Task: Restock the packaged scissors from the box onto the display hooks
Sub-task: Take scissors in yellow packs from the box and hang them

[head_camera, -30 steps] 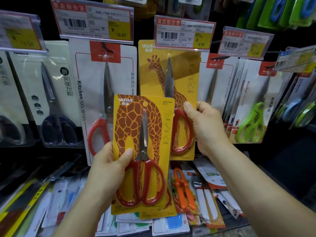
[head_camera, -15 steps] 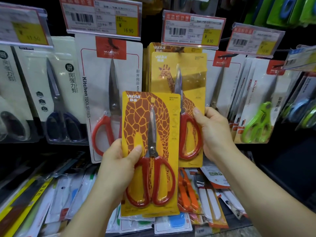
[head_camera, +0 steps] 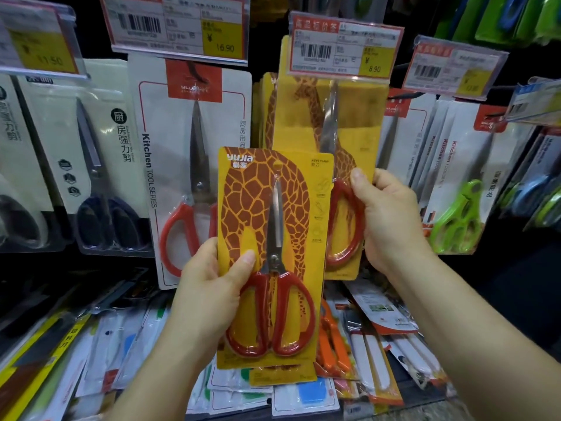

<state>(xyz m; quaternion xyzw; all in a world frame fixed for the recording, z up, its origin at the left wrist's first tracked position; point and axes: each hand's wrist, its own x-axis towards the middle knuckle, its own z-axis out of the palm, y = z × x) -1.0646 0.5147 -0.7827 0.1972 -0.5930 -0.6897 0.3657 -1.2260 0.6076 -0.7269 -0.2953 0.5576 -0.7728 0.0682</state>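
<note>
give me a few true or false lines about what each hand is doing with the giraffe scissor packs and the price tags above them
1. The left hand holds a giraffe-print scissors pack by its left edge. True.
2. The scissors in that pack have blue handles. False: the handles are red.
3. The right hand grips the giraffe pack at the hook, thumb on its front. True.
4. The price tag above the hanging giraffe packs reads 16.90. False: it reads 8.90; the 16.90 tag sits over the white Kitchen Tool Series pack.
5. The green-handled scissors hang left of the giraffe packs. False: they hang to the right.
</note>
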